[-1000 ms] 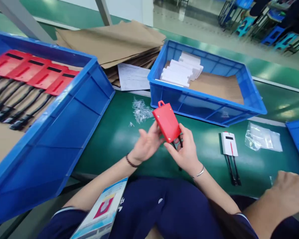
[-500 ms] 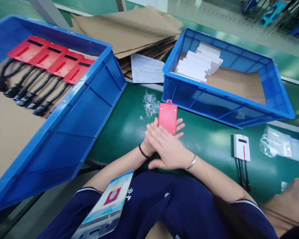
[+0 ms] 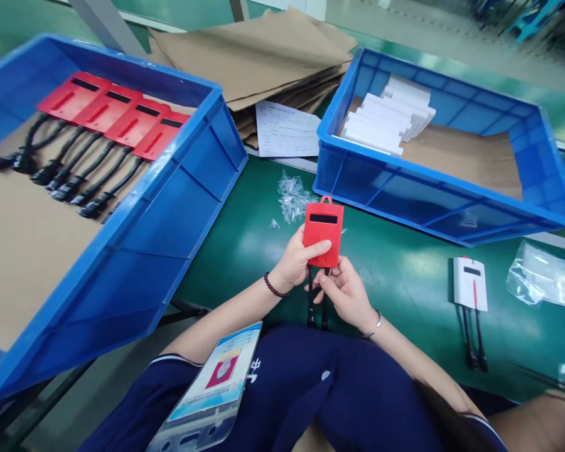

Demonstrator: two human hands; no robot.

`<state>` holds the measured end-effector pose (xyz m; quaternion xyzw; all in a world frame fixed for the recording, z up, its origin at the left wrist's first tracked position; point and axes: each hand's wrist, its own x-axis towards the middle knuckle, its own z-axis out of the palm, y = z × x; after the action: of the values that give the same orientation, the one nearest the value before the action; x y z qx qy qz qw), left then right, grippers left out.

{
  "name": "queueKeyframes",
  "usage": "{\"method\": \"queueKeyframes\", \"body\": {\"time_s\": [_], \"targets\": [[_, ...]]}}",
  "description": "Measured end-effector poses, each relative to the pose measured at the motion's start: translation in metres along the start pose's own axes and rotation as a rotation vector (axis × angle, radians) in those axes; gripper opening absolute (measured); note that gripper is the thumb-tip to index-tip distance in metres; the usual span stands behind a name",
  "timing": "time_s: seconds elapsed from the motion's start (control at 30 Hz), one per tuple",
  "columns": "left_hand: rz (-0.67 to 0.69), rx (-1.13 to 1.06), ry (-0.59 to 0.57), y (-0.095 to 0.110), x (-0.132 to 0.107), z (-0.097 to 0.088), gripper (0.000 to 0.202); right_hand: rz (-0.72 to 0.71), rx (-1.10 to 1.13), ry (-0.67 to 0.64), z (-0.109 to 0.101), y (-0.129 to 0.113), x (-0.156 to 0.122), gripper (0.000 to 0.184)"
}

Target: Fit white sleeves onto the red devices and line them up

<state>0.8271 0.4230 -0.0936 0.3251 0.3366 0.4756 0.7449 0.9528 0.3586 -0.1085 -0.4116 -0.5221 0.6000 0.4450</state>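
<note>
A red plastic device point(image 3: 323, 233) with a black display window, a hanging loop on top and two black cables below is held up in front of me. My left hand point(image 3: 297, 258) grips it by its left side, thumb laid across its front. At its lower edge, my right hand point(image 3: 347, 290) pinches one of the black cables point(image 3: 324, 307) close to where it leaves the case. Just beyond the device, small clear plastic pieces point(image 3: 292, 196) lie heaped on the green table point(image 3: 235, 251).
Left, a blue crate point(image 3: 202, 169) holds several red devices point(image 3: 115, 112) with cables. Another blue crate point(image 3: 442, 213) holds white cases point(image 3: 381, 119). Brown cardboard sheets point(image 3: 254, 56) and a printed paper point(image 3: 287, 133) lie between. Right are a white device point(image 3: 469, 282), clear bags point(image 3: 541, 273) and another person's arm point(image 3: 541, 420).
The red device has been turned from its plain screwed back to its windowed front. My right hand has moved off my left hand to a cable at the device's lower edge.
</note>
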Motion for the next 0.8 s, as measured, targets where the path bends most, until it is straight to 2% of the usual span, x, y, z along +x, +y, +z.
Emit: {"method": "queueKeyframes", "body": {"time_s": [0.03, 0.1, 0.17, 0.3, 0.4, 0.57, 0.8], "targets": [[-0.020, -0.020, -0.058, 0.002, -0.002, 0.000, 0.062, 0.011, 0.000, -0.035, -0.004, -0.002, 0.000, 0.033], [-0.041, -0.043, -0.157, 0.008, -0.007, 0.000, 0.064, 0.006, -0.173, -0.068, -0.017, -0.011, -0.001, 0.029], [-0.045, 0.008, -0.178, 0.016, -0.010, 0.001, 0.064, -0.059, -0.428, -0.003, -0.033, -0.024, 0.002, 0.026], [-0.095, 0.142, -0.139, 0.025, -0.014, 0.004, 0.070, -0.389, -0.687, 0.275, -0.049, -0.051, 0.015, 0.013], [-0.126, 0.196, -0.161, 0.024, -0.017, 0.007, 0.072, -0.559, -0.818, 0.300, -0.048, -0.061, 0.029, 0.007], [-0.062, 0.326, -0.177, 0.018, -0.019, 0.012, 0.068, -0.557, -0.823, 0.242, -0.045, -0.065, 0.046, 0.002], [0.109, 0.733, -0.175, 0.025, -0.016, 0.015, 0.061, -0.490, -0.726, 0.188, -0.052, -0.066, 0.048, 0.005]]}}
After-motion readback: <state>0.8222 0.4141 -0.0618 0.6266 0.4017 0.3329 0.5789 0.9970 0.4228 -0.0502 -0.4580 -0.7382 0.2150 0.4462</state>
